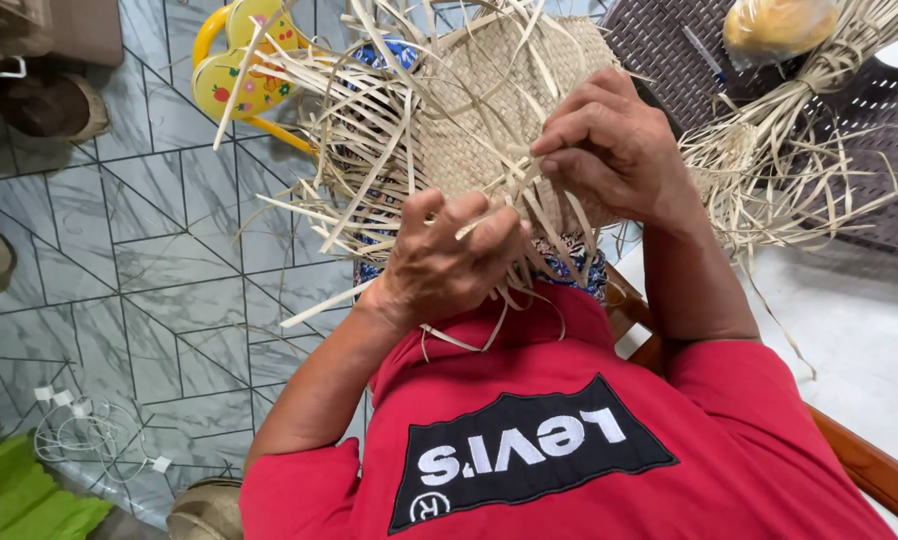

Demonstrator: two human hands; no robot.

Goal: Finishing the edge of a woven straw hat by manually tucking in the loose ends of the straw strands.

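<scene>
A half-woven basket of pale straw strips (489, 110) rests on my lap, with many loose strip ends sticking out all around it. My left hand (449, 260) grips a bunch of the loose strips at the near edge of the weave, fingers curled over them. My right hand (609, 150) is pressed on the woven side at the right, its fingers pinching strips against the weave. I wear a red shirt with a black patch.
A bundle of tied straw strips (799, 130) lies on a dark woven surface (889, 120) at the right. A yellow plastic child's chair (239, 70) stands on the grey tiled floor (149, 260). White cable (89, 430) lies lower left. A wooden chair arm (869, 460) runs lower right.
</scene>
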